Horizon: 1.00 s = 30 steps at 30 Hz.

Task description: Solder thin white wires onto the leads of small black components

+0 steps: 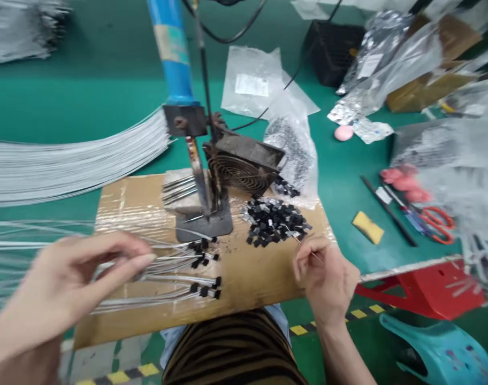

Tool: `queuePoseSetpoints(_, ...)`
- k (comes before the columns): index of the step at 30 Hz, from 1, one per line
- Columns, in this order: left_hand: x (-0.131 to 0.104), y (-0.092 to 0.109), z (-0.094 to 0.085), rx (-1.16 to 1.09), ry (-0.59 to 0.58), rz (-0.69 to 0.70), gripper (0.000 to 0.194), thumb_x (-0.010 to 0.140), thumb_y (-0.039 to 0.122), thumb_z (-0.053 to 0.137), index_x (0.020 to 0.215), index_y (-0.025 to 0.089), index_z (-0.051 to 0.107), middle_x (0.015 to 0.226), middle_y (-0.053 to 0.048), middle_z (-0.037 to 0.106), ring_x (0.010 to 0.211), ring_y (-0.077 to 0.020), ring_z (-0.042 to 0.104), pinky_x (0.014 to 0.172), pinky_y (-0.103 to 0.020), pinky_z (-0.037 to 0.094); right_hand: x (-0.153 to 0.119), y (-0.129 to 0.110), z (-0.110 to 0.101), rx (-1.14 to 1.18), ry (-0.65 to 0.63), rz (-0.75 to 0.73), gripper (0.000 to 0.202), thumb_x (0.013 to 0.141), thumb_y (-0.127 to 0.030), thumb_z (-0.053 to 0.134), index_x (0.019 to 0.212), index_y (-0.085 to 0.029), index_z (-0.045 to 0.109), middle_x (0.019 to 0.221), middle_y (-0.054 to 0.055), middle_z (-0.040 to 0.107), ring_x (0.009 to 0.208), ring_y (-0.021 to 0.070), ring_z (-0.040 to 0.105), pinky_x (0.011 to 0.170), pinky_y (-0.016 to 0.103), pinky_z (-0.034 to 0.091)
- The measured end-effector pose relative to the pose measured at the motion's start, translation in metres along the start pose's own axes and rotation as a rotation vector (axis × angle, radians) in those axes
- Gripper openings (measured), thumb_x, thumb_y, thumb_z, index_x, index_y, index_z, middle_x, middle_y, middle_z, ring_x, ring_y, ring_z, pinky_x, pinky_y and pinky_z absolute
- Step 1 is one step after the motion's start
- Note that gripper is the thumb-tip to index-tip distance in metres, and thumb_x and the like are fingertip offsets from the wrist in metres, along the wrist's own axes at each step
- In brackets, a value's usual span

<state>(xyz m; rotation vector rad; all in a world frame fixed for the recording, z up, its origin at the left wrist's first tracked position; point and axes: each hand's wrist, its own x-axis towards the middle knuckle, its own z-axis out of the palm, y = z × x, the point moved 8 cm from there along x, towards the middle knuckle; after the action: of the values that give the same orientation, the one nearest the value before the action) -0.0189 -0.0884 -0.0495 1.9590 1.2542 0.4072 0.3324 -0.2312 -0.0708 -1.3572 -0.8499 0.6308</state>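
Orange-handled scissors (pixel 439 224) at right beside a dark rod (pixel 392 214), yellow block (pixel 367 227) nearer the middle, round pink piece (pixel 343 133) farther off, black box (pixel 334 51) at far right, red frame (pixel 432 289) and turquoise stool (pixel 460 353) at near right.

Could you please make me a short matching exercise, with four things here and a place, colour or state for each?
1. Scissors
2. Fan
3. Right hand
4. Cardboard

A. Brown, under the black pieces
B. Pinching a thin rod
C. Orange-handled
D. Dark, with a round grille

Pairs: 1-C, 2-D, 3-B, 4-A
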Motion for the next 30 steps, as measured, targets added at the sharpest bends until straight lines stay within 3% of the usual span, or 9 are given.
queuePoseSetpoints(2, 0.009, 0.024, 0.02, -0.073, -0.058, -0.006, 0.016, 0.09, 0.032, 0.072, 0.077, 0.024, 0.073, 0.069, 0.001, 0.07, 0.06, -0.0129, 0.057, 0.054, -0.023, 0.045, -0.005, -0.002, 0.019, -0.022, -0.124, 0.024, 0.038, 0.109, -0.035, 0.051, 0.081, -0.02, 0.071, 0.064, -0.001, 0.057, 0.051, 0.0119, 0.053, 0.047, 0.027, 0.039)
queuePoseSetpoints(4, 0.014, 0.034, 0.034, -0.133, -0.091, -0.037, 0.02, 0.09, 0.034, 0.071, 0.075, 0.022, 0.072, 0.065, 0.0, 0.067, 0.055, -0.012, 0.053, 0.049, -0.023, 0.041, -0.01, -0.001, 0.041, -0.082, -0.259, 0.104, 0.026, 0.105, -0.03, 0.059, 0.084, -0.02, 0.073, 0.068, -0.001, 0.061, 0.053, 0.011, 0.055, 0.049, 0.026, 0.041)
queuePoseSetpoints(7, 0.013, 0.037, 0.046, -0.187, -0.142, -0.064, 0.022, 0.092, 0.038, 0.072, 0.077, 0.022, 0.073, 0.064, 0.0, 0.065, 0.052, -0.0113, 0.05, 0.046, -0.023, 0.038, -0.016, -0.001, 0.074, -0.1, -0.426, 0.197, 0.012, 0.098, -0.028, 0.069, 0.092, -0.02, 0.076, 0.08, 0.001, 0.067, 0.063, 0.0123, 0.061, 0.056, 0.026, 0.049)
queuePoseSetpoints(11, 0.007, 0.036, 0.054, -0.202, -0.182, -0.045, 0.022, 0.095, 0.038, 0.07, 0.081, 0.022, 0.073, 0.066, 0.0, 0.067, 0.054, -0.0122, 0.054, 0.048, -0.024, 0.042, -0.016, -0.005, 0.1, -0.079, -0.492, 0.204, 0.006, 0.091, -0.025, 0.076, 0.088, -0.02, 0.078, 0.078, 0.001, 0.069, 0.066, 0.0129, 0.062, 0.059, 0.025, 0.051)
queuePoseSetpoints(14, 0.007, 0.039, 0.055, -0.208, -0.176, -0.008, 0.017, 0.096, 0.034, 0.069, 0.087, 0.021, 0.074, 0.073, -0.003, 0.072, 0.059, -0.0136, 0.061, 0.05, -0.024, 0.048, -0.014, -0.006, 0.105, -0.093, -0.474, 0.177, 0.016, 0.092, -0.021, 0.075, 0.076, -0.02, 0.074, 0.069, -0.001, 0.066, 0.061, 0.011, 0.058, 0.056, 0.023, 0.046)
queuePoseSetpoints(18, 0.011, 0.04, 0.057, -0.297, -0.154, -0.021, 0.012, 0.097, 0.032, 0.069, 0.103, 0.022, 0.072, 0.089, -0.004, 0.076, 0.073, -0.015, 0.069, 0.058, -0.023, 0.055, -0.015, 0.002, 0.103, -0.102, -0.46, 0.213, 0.019, 0.093, -0.025, 0.075, 0.075, -0.02, 0.072, 0.067, -0.002, 0.065, 0.058, 0.0107, 0.054, 0.053, 0.024, 0.042)
queuePoseSetpoints(22, 0.013, 0.041, 0.056, -0.274, -0.064, -0.027, 0.014, 0.102, 0.031, 0.064, 0.093, 0.022, 0.069, 0.071, 0.004, 0.068, 0.058, -0.0098, 0.063, 0.053, -0.02, 0.051, -0.017, 0.008, 0.099, -0.101, -0.457, 0.248, 0.02, 0.092, -0.028, 0.076, 0.074, -0.02, 0.072, 0.067, -0.002, 0.065, 0.058, 0.0112, 0.054, 0.053, 0.024, 0.043)
queuePoseSetpoints(26, 0.012, 0.055, 0.053, -0.023, 0.061, 0.158, 0.007, 0.102, 0.022, 0.064, 0.101, 0.022, 0.07, 0.089, 0.001, 0.078, 0.075, -0.011, 0.073, 0.069, -0.02, 0.056, -0.016, 0.009, 0.101, -0.111, -0.454, 0.256, 0.02, 0.091, -0.028, 0.077, 0.073, -0.02, 0.073, 0.066, -0.002, 0.065, 0.057, 0.0109, 0.053, 0.052, 0.024, 0.043)
queuePoseSetpoints(30, 0.006, 0.073, 0.057, 0.212, 0.138, 0.409, 0.009, 0.103, 0.013, 0.063, 0.109, 0.018, 0.066, 0.099, -0.003, 0.079, 0.084, -0.0135, 0.074, 0.08, -0.024, 0.055, -0.016, 0.009, 0.106, -0.1, -0.472, 0.268, 0.019, 0.089, -0.026, 0.079, 0.072, -0.019, 0.074, 0.066, -0.003, 0.065, 0.056, 0.0096, 0.051, 0.051, 0.023, 0.041)
